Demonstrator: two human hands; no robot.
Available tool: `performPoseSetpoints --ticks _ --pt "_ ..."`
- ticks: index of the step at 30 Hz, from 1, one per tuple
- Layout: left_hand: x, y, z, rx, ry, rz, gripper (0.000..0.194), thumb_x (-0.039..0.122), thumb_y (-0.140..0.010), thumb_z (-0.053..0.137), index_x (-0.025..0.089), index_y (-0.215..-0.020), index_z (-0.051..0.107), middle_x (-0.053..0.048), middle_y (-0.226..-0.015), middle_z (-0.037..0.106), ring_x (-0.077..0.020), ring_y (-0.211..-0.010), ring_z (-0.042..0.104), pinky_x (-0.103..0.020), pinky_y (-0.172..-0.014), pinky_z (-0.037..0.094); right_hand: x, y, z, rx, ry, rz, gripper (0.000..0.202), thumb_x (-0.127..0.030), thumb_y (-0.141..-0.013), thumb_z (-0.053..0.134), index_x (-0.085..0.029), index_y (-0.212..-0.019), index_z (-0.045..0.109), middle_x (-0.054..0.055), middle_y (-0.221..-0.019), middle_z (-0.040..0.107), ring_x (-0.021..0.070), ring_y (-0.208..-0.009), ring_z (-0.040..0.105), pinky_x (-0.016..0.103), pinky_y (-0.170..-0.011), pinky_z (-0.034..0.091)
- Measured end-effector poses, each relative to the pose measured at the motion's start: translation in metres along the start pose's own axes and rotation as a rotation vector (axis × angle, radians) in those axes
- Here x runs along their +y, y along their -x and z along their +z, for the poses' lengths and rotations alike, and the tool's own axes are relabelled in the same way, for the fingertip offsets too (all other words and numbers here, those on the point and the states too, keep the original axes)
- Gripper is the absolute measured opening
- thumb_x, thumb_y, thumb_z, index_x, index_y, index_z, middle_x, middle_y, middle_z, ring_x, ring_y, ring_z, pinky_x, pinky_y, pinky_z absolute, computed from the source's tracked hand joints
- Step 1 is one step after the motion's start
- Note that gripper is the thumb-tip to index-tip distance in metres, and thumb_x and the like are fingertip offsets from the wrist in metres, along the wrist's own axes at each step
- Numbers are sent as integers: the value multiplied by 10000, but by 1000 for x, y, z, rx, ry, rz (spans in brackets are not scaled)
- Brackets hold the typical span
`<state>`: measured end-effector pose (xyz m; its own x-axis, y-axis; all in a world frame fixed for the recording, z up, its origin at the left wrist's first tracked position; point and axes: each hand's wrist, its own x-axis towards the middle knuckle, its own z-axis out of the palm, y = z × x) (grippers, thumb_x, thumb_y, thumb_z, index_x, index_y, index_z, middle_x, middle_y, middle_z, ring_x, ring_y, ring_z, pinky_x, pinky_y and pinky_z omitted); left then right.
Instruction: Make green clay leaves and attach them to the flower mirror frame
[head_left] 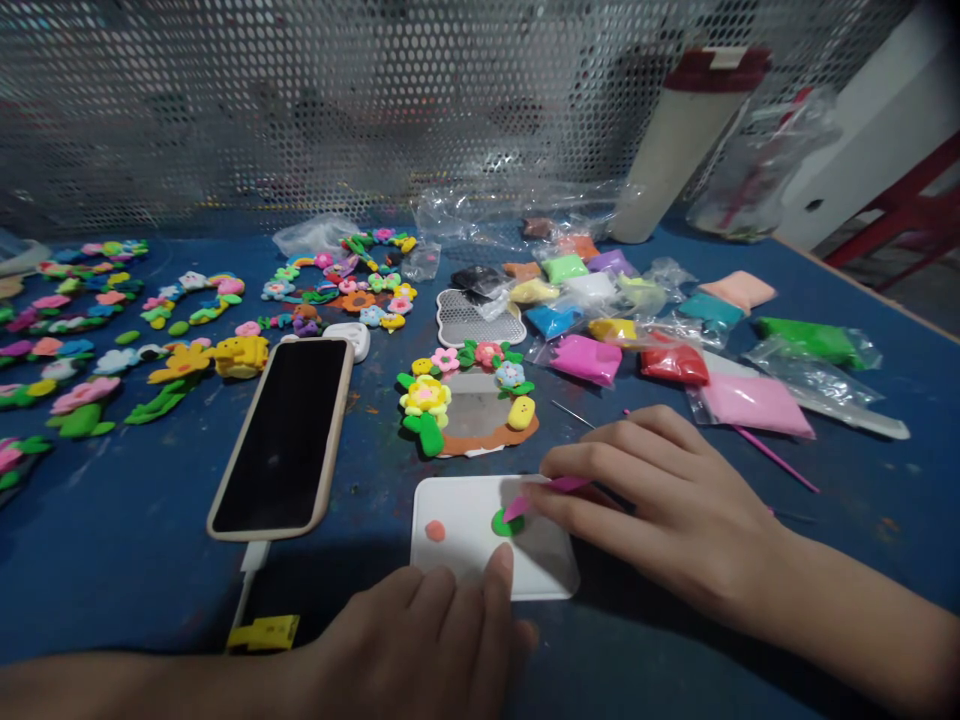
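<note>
- From the head camera: holds a thin pink tool [559, 486] in the right hand [652, 500], pinched between the fingers, with the tip on the green clay [507, 523].
- Rests the left hand [442, 640] at the near edge of the white board [457, 492], fingers bent, with one fingertip just beside the green clay; cannot tell if holding anything underneath.
- On the white board, flat on the blue table [172, 590]: the green clay near the middle, and a small orange-pink ball [435, 531] toward the left.
- In little clear bags at the right: soft clay, with bright pink in one bag [585, 358], red in another [673, 360] and light pink in one more [754, 403].
- Behind the bags, a tall pale cup [664, 150] with a dark red lid [716, 72] on; cannot tell what is inside.
- Next to the cup, a clear plastic bag [795, 150] with something red showing.
- In a tan case, a black phone [292, 430].
</note>
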<state>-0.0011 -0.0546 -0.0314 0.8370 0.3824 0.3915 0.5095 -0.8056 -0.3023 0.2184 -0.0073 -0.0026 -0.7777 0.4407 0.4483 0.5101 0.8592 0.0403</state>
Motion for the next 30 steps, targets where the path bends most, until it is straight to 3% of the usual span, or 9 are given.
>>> performPoseSetpoints --ticks 9,13,19,24,30 --pt "1 -2 -4 15 -1 -11 275 156 -951 409 29 -988 651 8 -534 635 -116 -400 561 -257 -344 390 -2 -3 1 -16 -23 -9 450 -166 -1015 227 -168 -933 669 58 -899 701 166 -721 524 338 -629 324" --pt "1 0 0 -6 8 8 288 153 -957 395 18 -1002 645 10 -527 629 -120 -387 552 -261 -324 386 1 3 -2 9 -88 44 325 -167 -999 323 -161 -1028 647 48 -917 693 163 -727 503 331 -651 316" --pt "0 -4 -3 8 11 4 288 147 -956 396 18 -985 652 5 -534 644 -114 -397 567 -246 -335 403 -4 10 -10 3 -140 139 264 -129 -974 380 -168 -1018 637 -11 -648 607 133 -558 396 314 -589 257" --pt "1 -4 -6 48 9 -46 278 159 -958 408 42 -947 660 19 -531 639 -111 -407 571 -249 -361 423 -9 8 -7 23 -106 138 318 -179 -1000 319 -139 -1007 634 21 -672 610 152 -603 431 325 -586 257" --pt "-6 -6 -10 104 111 -53 268 154 -963 407 119 -823 633 34 -549 625 -115 -449 579 -247 -407 435 -5 7 0 61 -118 212 215 -120 -958 416 -136 -990 628 37 -753 635 154 -649 477 314 -600 295"
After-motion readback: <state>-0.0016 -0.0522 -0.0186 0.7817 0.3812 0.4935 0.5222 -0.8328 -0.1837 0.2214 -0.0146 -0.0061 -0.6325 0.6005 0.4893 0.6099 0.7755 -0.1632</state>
